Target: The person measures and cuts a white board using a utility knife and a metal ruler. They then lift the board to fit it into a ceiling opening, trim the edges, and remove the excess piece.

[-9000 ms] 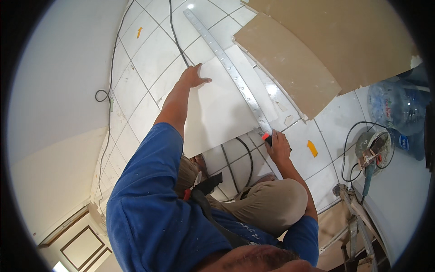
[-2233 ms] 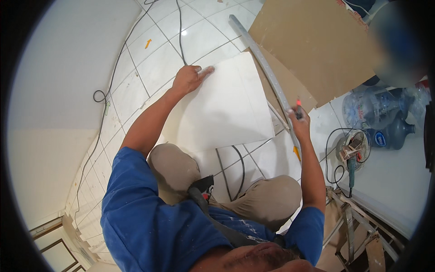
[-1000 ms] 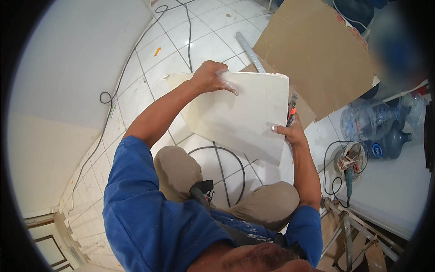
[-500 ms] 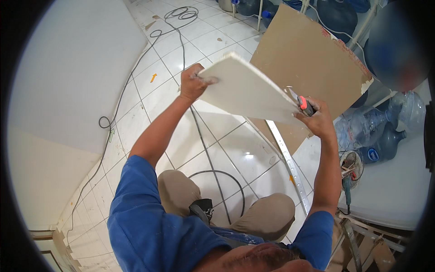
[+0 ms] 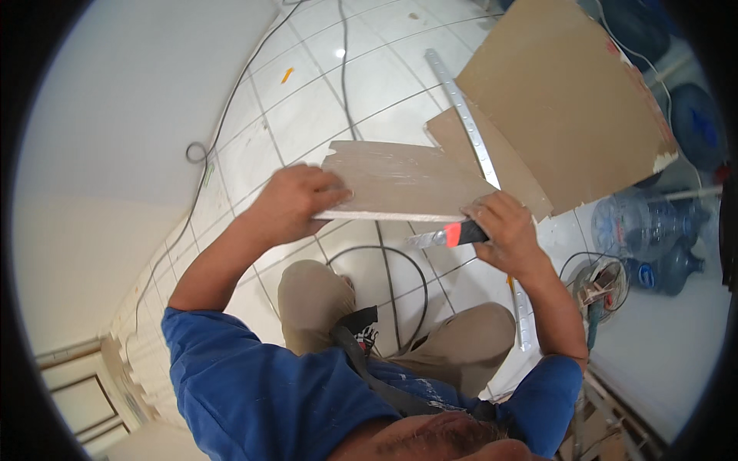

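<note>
A cut piece of plasterboard (image 5: 400, 178) spans both my hands above my knees, brown paper face up and broken white edge toward me. My left hand (image 5: 296, 203) is closed around its left end, slightly blurred. At the other end, my right hand (image 5: 506, 230) touches the board's corner with its fingers. The same hand is closed on a utility knife (image 5: 458, 234), black and red-orange, with its blade pointing left just below the board's near edge.
Beyond lies a large brown plasterboard sheet (image 5: 569, 100), with a perforated metal strip (image 5: 467, 119) beside it. A dark cable (image 5: 347, 77) crosses the tiles and loops between my knees. At right are large water bottles (image 5: 653, 265) and a green corded tool (image 5: 594, 311).
The board piece has come down and closer to me, turning from its pale face to its brown one. The knife now points left; both hands have lowered.
</note>
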Tool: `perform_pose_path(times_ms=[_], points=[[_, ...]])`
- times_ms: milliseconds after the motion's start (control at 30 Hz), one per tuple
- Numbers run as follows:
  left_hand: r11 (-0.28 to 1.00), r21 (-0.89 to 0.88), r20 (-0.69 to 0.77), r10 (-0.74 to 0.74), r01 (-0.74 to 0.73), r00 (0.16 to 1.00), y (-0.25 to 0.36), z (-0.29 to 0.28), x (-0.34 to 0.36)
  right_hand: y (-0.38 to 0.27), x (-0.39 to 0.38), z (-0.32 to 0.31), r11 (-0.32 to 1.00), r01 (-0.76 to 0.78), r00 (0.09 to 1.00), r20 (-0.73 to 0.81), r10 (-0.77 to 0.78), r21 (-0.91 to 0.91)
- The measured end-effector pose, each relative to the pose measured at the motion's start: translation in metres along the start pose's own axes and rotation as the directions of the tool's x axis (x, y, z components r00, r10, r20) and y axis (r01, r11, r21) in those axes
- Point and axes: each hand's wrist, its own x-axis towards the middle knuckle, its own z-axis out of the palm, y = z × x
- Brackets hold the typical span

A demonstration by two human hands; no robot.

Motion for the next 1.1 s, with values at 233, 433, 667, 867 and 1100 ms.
perform_pose_path(times_ms=[233, 433, 667, 867, 1100], points=[[0.944, 0.008, 0.103, -0.330, 0.331, 0.938, 0.037, 0.021, -0.080, -0.036, 0.014, 0.044, 0.988, 0.148, 0.961, 0.229, -0.152, 0.038], [0.937, -0.098, -0.052, -0.340, 0.334, 0.939, 0.055, 0.062, -0.083, -0.059, 0.028, 0.064, 0.994, 0.018, 0.932, 0.359, -0.056, 0.108], [0.911, -0.208, 0.126, -0.335, 0.355, 0.934, 0.040, 0.066, -0.087, -0.069, 0.022, 0.077, 0.992, -0.027, 0.909, 0.416, -0.028, 0.126], [0.924, -0.229, 0.206, -0.261, 0.306, 0.943, 0.037, 0.069, -0.092, -0.071, 0.014, 0.088, 0.980, -0.071, 0.899, 0.437, -0.018, 0.187], [0.890, -0.298, 0.261, -0.271, 0.345, 0.927, 0.027, 0.070, -0.095, -0.074, 0.027, 0.081, 0.959, -0.138, 0.865, 0.502, -0.007, 0.250]])
